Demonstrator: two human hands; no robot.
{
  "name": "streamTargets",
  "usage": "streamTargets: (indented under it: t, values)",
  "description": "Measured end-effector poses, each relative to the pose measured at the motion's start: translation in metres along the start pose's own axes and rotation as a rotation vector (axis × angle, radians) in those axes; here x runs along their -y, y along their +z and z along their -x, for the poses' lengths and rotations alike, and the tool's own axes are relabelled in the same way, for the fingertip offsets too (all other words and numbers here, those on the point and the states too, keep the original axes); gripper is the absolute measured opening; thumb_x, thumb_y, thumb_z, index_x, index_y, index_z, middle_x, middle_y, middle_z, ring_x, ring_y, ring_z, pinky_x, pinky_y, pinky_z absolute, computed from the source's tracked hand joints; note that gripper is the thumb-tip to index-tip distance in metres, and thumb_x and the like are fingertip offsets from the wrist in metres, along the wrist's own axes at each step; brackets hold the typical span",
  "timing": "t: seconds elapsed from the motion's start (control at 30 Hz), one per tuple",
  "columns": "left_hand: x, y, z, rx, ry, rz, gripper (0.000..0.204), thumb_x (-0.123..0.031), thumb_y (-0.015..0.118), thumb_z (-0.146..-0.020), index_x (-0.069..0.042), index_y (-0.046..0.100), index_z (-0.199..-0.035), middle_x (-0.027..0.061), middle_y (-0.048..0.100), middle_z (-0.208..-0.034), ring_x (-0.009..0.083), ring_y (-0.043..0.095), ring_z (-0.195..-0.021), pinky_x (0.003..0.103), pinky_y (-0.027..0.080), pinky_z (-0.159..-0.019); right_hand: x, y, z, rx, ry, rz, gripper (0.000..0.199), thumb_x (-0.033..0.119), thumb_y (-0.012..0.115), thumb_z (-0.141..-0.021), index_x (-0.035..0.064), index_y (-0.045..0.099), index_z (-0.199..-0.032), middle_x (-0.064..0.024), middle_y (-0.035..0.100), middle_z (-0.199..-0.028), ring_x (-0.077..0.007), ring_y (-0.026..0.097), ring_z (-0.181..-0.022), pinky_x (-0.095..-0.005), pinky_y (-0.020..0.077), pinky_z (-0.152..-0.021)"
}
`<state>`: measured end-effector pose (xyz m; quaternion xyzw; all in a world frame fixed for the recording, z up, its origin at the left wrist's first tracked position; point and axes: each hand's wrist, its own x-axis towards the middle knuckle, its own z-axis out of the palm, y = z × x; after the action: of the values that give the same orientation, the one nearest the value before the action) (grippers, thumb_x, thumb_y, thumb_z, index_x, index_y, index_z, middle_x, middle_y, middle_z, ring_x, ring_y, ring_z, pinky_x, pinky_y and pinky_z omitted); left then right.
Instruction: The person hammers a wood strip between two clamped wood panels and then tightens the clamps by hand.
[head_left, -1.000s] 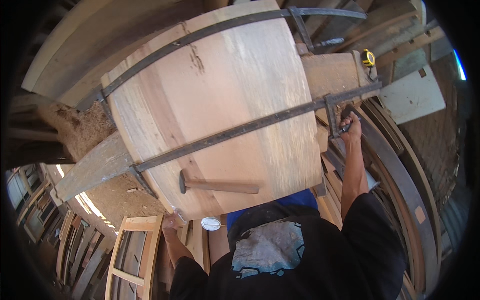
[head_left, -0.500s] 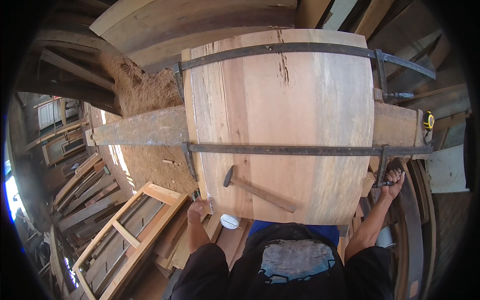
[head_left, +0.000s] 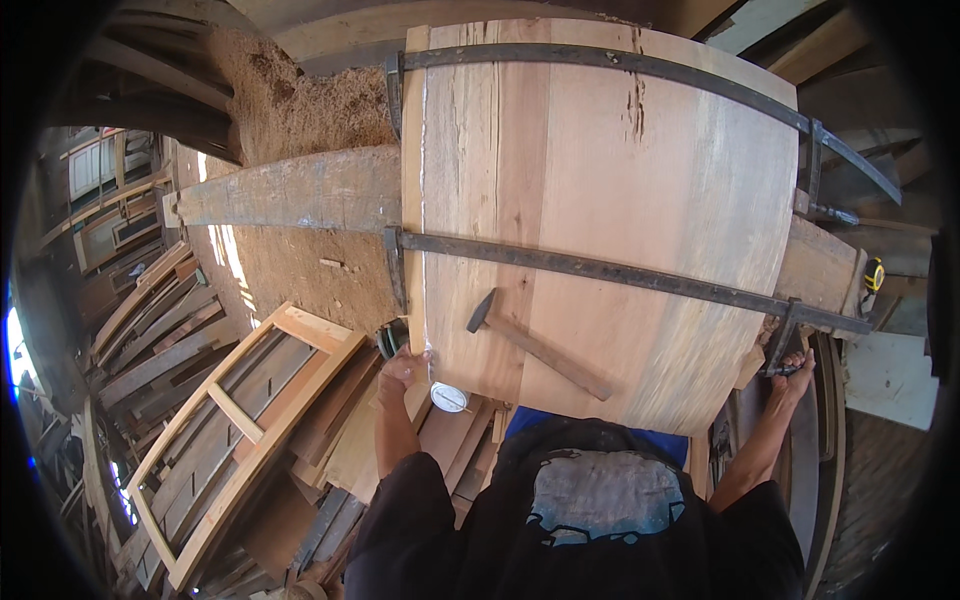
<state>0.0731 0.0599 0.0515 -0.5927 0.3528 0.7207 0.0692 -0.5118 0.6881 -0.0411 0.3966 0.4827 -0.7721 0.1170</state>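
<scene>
A wide glued-up wooden panel point(head_left: 590, 190) lies in front of me, with a line of white glue along the seam of its left edge strip point(head_left: 412, 180). Two dark steel bar clamps span it: the far clamp point(head_left: 640, 62) and the near clamp point(head_left: 600, 266). My left hand point(head_left: 402, 370) is closed at the strip's near end, its fingertips partly hidden. On the right, my right hand point(head_left: 792, 368) wraps round the screw handle of the near clamp, just past the panel's edge. A hammer point(head_left: 545, 352) with a wooden handle rests on the panel, touched by neither hand.
Under the panel runs a thick wooden beam point(head_left: 290, 190). A yellow tape measure point(head_left: 873, 275) hangs at its right end. Sawdust point(head_left: 300, 110) is heaped at far left. A wooden frame point(head_left: 240, 415) and stacked boards stand at near left, beside a round white dial point(head_left: 450, 398).
My view has turned, so the panel and clamps appear tilted and shifted. Both hands keep their places, the left at the strip's corner and the right on the clamp handle.
</scene>
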Motion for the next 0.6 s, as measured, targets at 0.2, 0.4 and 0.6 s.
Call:
streamTargets:
  t: [0.2,0.4,0.6]
  values:
    - [-0.001,-0.002,-0.003,0.087,-0.032,0.032,0.04,-0.009,0.071,-0.079,-0.003,0.06,-0.118,0.0033,0.067,-0.094,0.0145,0.064,-0.08,0.032,0.051,-0.07,0.005,0.009,-0.001,-0.164,0.076,0.173,0.027,0.027,0.054,-0.1,0.0144,0.044,-0.078,0.0029,0.047,-0.063,-0.0069,0.048,-0.052,-0.0209,0.0434,-0.043]
    - [0.002,-0.005,-0.006,0.092,-0.028,0.033,0.036,-0.011,0.069,-0.084,-0.001,0.062,-0.117,0.005,0.068,-0.094,0.0148,0.065,-0.083,0.032,0.051,-0.071,0.007,0.008,-0.006,-0.222,0.038,0.192,0.027,0.029,0.057,-0.098,0.0145,0.046,-0.079,0.0036,0.047,-0.062,-0.0077,0.048,-0.052,-0.0213,0.0436,-0.043]
    - [0.011,0.005,0.003,-0.074,0.135,-0.44,0.043,-0.029,0.069,-0.089,0.0,0.059,-0.119,0.0031,0.065,-0.09,0.0114,0.06,-0.076,0.03,0.05,-0.069,0.007,0.003,0.002,-0.003,0.093,0.117,0.027,0.033,0.06,-0.096,0.0108,0.051,-0.084,0.0017,0.05,-0.068,-0.0113,0.053,-0.061,-0.0254,0.0497,-0.057]
